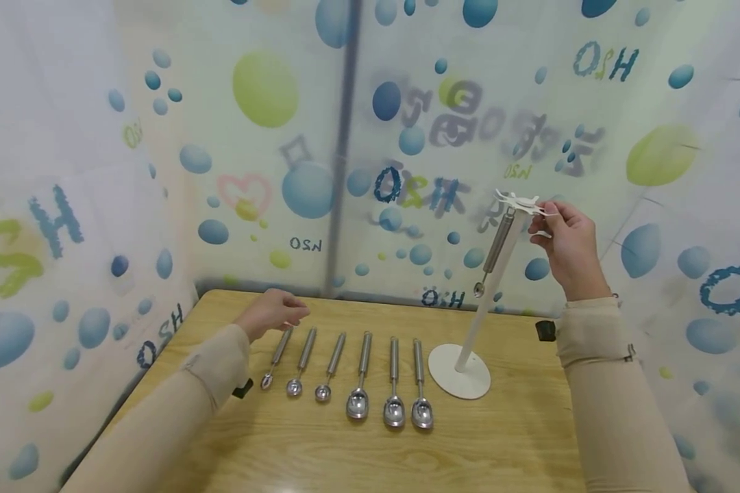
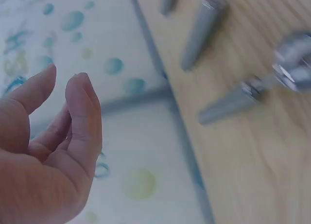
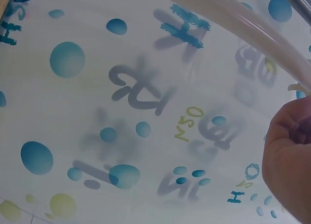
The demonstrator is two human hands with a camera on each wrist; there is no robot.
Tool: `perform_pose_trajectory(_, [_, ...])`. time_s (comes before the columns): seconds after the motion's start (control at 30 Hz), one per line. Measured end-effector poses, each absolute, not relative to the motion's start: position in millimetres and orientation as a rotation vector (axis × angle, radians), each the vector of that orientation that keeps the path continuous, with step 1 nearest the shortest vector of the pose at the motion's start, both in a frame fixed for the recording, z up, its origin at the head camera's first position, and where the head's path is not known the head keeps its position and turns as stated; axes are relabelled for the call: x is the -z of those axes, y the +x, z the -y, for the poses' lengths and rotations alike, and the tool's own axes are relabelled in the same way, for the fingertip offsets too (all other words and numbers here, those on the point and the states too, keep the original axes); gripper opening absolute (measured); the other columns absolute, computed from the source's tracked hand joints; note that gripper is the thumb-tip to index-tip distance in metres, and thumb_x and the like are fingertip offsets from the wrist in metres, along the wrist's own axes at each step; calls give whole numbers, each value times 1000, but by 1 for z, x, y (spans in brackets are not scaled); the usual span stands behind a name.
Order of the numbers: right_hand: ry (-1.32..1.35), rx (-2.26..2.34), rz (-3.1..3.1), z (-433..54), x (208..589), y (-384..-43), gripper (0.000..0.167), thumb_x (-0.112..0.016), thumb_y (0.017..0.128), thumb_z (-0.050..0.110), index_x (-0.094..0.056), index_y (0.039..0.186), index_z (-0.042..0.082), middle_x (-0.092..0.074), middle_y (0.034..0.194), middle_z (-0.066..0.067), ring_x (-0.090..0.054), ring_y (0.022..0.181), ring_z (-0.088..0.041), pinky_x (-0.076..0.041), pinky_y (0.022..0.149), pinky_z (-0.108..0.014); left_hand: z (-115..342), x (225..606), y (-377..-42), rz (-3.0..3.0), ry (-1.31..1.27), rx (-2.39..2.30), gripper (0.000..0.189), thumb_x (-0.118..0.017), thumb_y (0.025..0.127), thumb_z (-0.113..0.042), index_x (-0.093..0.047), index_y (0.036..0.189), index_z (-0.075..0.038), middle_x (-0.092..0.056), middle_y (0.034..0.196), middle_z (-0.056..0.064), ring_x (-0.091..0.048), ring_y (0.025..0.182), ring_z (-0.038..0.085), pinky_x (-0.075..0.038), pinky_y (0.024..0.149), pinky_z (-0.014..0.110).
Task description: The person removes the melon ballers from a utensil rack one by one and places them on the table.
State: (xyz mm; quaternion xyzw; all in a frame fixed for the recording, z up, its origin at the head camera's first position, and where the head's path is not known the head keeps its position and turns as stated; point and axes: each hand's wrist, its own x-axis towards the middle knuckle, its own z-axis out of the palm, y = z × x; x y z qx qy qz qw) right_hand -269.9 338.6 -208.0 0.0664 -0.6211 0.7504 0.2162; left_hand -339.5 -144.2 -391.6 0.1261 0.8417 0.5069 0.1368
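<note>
My right hand (image 1: pixel 570 243) pinches one arm of the white hooked top (image 1: pixel 523 203) of a display stand. From a hook on its left side hangs a small metal scoop (image 1: pixel 498 244), bowl downward. In the right wrist view the hand (image 3: pixel 290 158) shows at the right edge, below the pale pole (image 3: pixel 243 20). My left hand (image 1: pixel 271 313) hovers by the handle end of the leftmost scoop (image 1: pixel 277 350), fingers loosely bent and holding nothing. The left wrist view shows a gap between its thumb (image 2: pixel 41 88) and fingers, apart from the blurred scoop handles (image 2: pixel 228 106).
Several metal scoops lie in a row on the wooden table (image 1: pixel 321 455), handles away from me, with larger bowls (image 1: pixel 358 404) toward the right. The stand's round white base (image 1: pixel 444 383) sits right of the row. A printed curtain (image 1: pixel 265 157) encloses the table's back and sides.
</note>
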Motion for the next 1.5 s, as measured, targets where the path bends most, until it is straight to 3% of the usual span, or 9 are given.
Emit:
perform_pose_trajectory(0.6, [220, -2133, 1685, -338, 209, -269, 20, -63, 99, 23, -71, 103, 5, -65, 82, -4, -61, 72, -15, -55, 62, -21, -2, 307, -325, -2570, 954, -1415, 30, -61, 104, -32, -68, 127, -14, -69, 121, 0, -63, 112, 17, -53, 96, 39])
perform_pose_trajectory(0.9, [221, -2083, 1723, -339, 210, -271, 23, -64, 98, 27, -71, 105, 6, -65, 82, -4, -61, 74, -15, -54, 63, -21, -61, 274, -317, -2466, 1034, -1602, 36, -60, 104, -33, -63, 134, -14, -67, 127, 1, -62, 117, 15, -52, 97, 34])
perform_pose_trajectory(1.5, [251, -2072, 1784, -341, 208, -272, 24, -58, 101, 29, -68, 104, 8, -66, 85, -3, -61, 77, -14, -55, 67, -21, -142, 258, -300, -2257, 1063, -1795, 42, -61, 103, -35, -60, 141, -16, -66, 131, -4, -62, 116, 8, -52, 96, 29])
